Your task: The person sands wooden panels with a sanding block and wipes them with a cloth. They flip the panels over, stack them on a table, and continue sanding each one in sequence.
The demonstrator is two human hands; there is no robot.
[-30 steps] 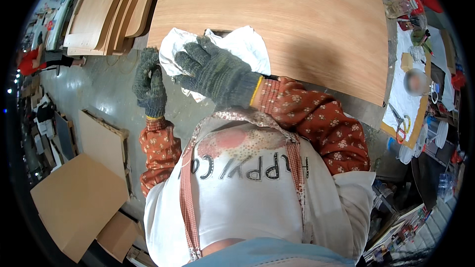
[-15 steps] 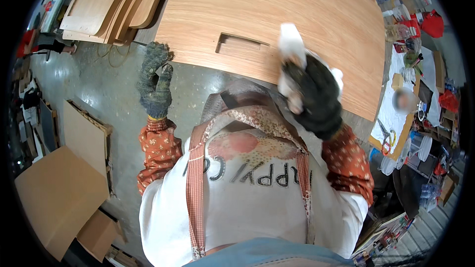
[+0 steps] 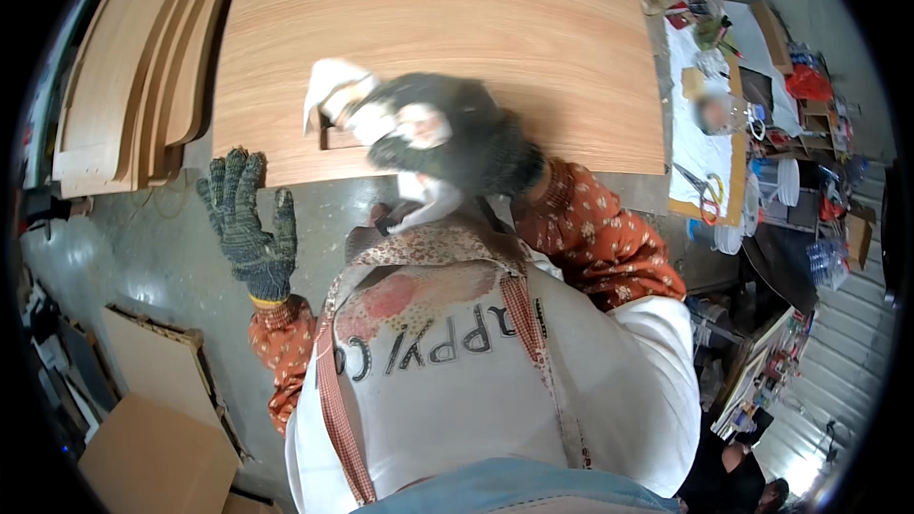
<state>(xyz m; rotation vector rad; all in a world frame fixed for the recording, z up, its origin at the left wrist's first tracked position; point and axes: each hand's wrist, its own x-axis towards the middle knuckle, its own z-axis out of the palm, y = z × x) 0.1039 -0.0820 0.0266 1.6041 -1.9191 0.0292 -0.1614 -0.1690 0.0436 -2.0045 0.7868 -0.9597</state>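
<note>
Right hand [image 3: 462, 128], blurred, clutches cloth [image 3: 331, 81] on board [image 3: 428, 14], upper centre, partly hiding slot [image 3: 341, 139]. Left hand [image 3: 249, 228] unclenched, splayed, at board's lower-left corner. Panels [image 3: 109, 67] stacked upper left; cardboard [image 3: 157, 457] lower left; scissors [image 3: 706, 192] right of frame.

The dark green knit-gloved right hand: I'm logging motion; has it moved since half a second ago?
Yes: the right hand moved left, toward the rectangular cutout in the tan wooden panel.

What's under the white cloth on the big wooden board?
Part of the wooden board is under the white cloth. One end of a cut-out slot peeks out. The cloth and gloved right hand cover whatever's beyond, so I can't see that.
</note>
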